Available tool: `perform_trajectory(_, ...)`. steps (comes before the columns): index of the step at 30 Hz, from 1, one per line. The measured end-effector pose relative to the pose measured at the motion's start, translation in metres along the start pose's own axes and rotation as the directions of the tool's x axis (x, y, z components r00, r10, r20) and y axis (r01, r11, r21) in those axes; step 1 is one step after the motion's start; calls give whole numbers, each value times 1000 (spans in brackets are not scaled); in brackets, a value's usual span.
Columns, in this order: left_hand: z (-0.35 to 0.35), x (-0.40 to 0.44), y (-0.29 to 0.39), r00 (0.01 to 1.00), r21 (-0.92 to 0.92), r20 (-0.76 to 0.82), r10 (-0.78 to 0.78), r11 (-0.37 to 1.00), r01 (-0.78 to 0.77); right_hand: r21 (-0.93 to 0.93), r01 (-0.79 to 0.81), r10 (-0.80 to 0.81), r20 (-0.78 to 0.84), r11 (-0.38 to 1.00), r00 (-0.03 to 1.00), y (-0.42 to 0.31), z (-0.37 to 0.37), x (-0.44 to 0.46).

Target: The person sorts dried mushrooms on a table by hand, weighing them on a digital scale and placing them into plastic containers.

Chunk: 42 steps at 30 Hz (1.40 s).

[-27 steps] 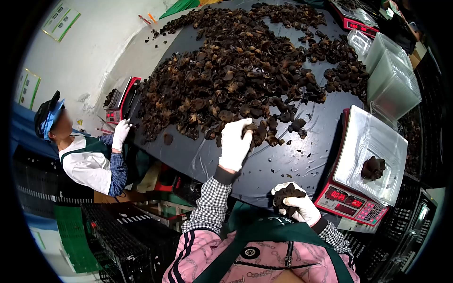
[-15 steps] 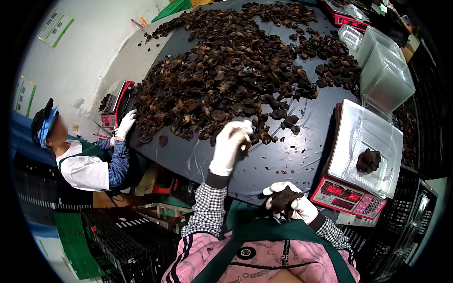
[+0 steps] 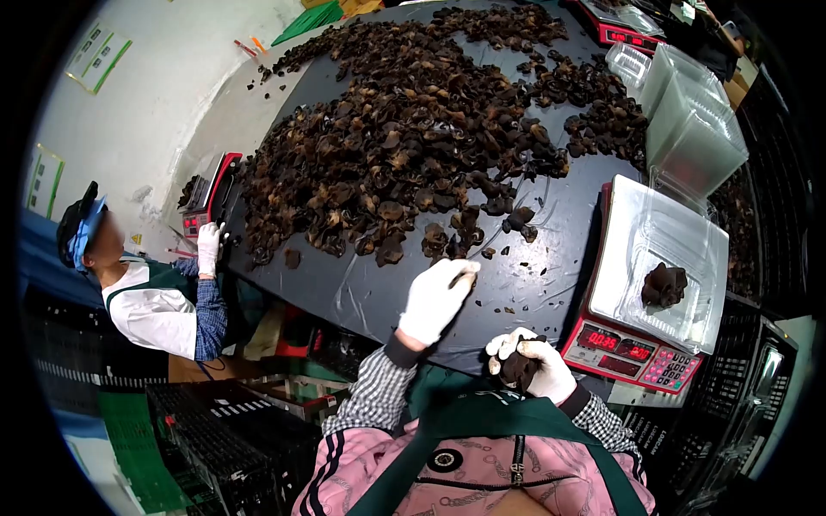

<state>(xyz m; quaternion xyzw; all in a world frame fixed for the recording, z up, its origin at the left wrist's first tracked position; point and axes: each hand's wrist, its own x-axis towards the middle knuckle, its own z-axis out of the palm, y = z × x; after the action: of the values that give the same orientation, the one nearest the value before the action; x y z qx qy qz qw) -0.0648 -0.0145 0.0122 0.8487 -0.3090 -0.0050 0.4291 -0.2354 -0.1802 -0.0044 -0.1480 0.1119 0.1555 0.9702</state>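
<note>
Gripping a clump (image 3: 519, 371), right fingers (image 3: 502, 345) curl; half-closed left fingers (image 3: 459, 268), hold unclear, overhang grey table (image 3: 370, 292) near wall (image 3: 155, 95).

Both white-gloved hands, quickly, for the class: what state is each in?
Left hand: fingers curled; whether it holds anything cannot be told.
Right hand: holding a dark brown, ruffled clump.
</note>
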Motion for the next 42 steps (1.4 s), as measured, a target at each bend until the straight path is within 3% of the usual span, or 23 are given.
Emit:
perform_trajectory(2, -33, -24, 13, 985, -39, 96, -146, 988, 150, -26, -8, 8, 17, 1000, 1000, 0, 0, 2)
perform_trajectory(4, -60, -55, 10, 973, 76, 140, -186, 981, 177, -24, -13, 13, 19, 1000, 1000, 1, -1, 3)
perform_trajectory(6, -81, -86, 9, 925, 93, 116, -361, 931, 352, -18, -22, 22, 21, 1000, 1000, 2, -2, 4)
perform_trajectory(10, -105, -150, -25, 841, 262, 78, -535, 825, 500, -27, -47, 47, 6, 999, 999, 4, -2, 7)
perform_trajectory(12, -111, -172, -39, 798, 326, 71, -598, 770, 548, -37, -59, 58, -4, 998, 998, 4, -3, 8)
perform_trajectory(14, -117, -170, -30, 780, 570, 60, -623, 663, 486, -36, -73, 73, -9, 997, 997, 4, -3, 8)
perform_trajectory(16, -112, -146, -28, 912, 550, -31, -410, 754, 358, -47, -81, 80, -21, 996, 997, 2, -4, 8)
perform_trajectory(17, -103, -123, -26, 963, 413, -140, -230, 871, 268, -53, -85, 84, -28, 995, 996, 1, -5, 8)
perform_trajectory(18, -95, -100, -24, 968, 336, -175, -179, 913, 230, -54, -71, 70, -25, 996, 997, 2, -5, 7)
perform_trajectory(20, -71, -54, -31, 971, 462, -212, 109, 887, 1, -58, -38, 37, -17, 998, 999, 4, -6, 8)
perform_trajectory(26, -4, 32, -71, 970, 477, -173, 171, 876, -69, -190, 6, -26, -102, 982, 994, -4, 7, 2)
perform_trajectory(28, -10, 29, -42, 935, 442, -309, 176, 897, -23, -144, 6, -16, -67, 990, 998, -5, 0, 3)
perform_trajectory(29, -16, 23, -27, 924, 388, -343, 168, 921, -24, -134, 8, -17, -66, 991, 998, -6, 5, 3)
perform_trajectory(30, -22, 12, -11, 947, 146, -322, 8, 988, 42, -124, 3, -11, -65, 992, 998, -7, 8, 4)
perform_trajectory(32, -28, -12, 12, 991, 18, -121, -63, 998, 65, -105, -2, 0, -19, 994, 1000, -7, 5, 9)
perform_trajectory(34, -30, -26, 30, 954, 186, 175, 245, 943, -277, -87, 10, -11, -7, 996, 1000, -5, 11, 12)
perform_trajectory(35, -27, -29, 44, 975, -50, 221, -12, 998, 24, -90, 29, -30, -7, 996, 1000, -2, 10, 17)
perform_trajectory(36, -23, -28, 46, 977, -104, 208, -54, 992, 77, -92, 52, -53, -8, 994, 999, 2, 8, 21)
perform_trajectory(38, -10, -14, 10, 973, 224, 1, 230, 948, -224, -111, 17, -21, -38, 994, 999, 4, -2, 22)
perform_trajectory(40, -4, 9, 11, 996, 367, -61, 71, 929, -44, -126, -11, 1, -78, 992, 997, 7, -15, 19)
perform_trajectory(42, 18, 23, -14, 994, 458, -41, 106, 886, -75, -117, 0, -16, -136, 993, 991, 6, -13, 16)
